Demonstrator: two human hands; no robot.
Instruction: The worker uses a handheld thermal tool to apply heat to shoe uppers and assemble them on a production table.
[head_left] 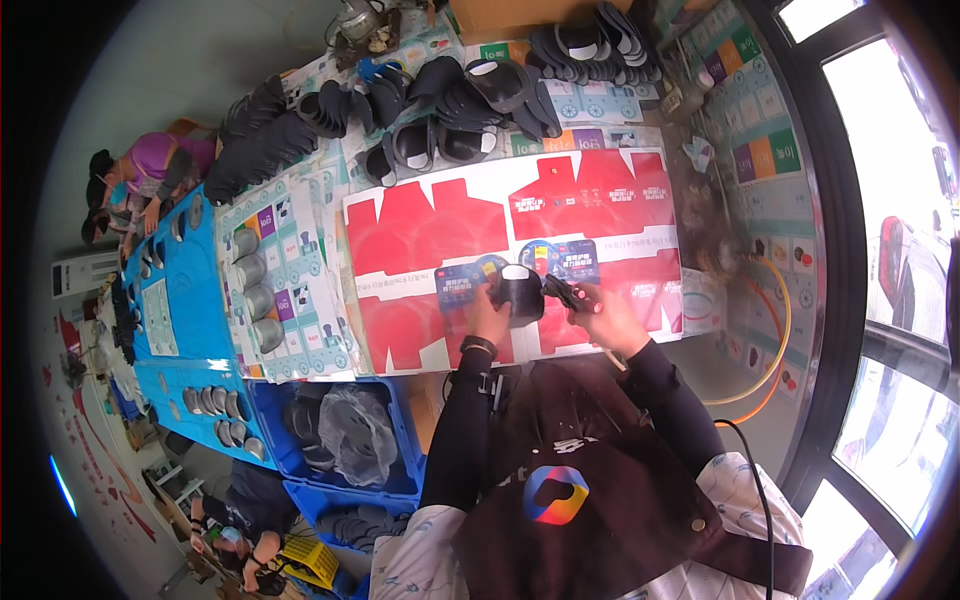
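My left hand (487, 322) is closed on the edge of a black, curved, cup-shaped piece (520, 303) with a pale patch at its top. Just right of it, my right hand (616, 322) grips a dark hand tool (565, 292) whose kind I cannot make out; its tip is close to the piece. A thin pale stick-like part (614, 360) shows below that hand. Both hands are over a red and white printed sheet (430, 240) that covers the near part of the table.
Stacks of black curved pieces (455, 90) line the table's far side. Several grey cups (248, 272) sit at its left. Below is a blue crate (262, 400) holding dark pieces and clear plastic. Hoses (785, 330) hang at right. Two people (165, 165) work at left.
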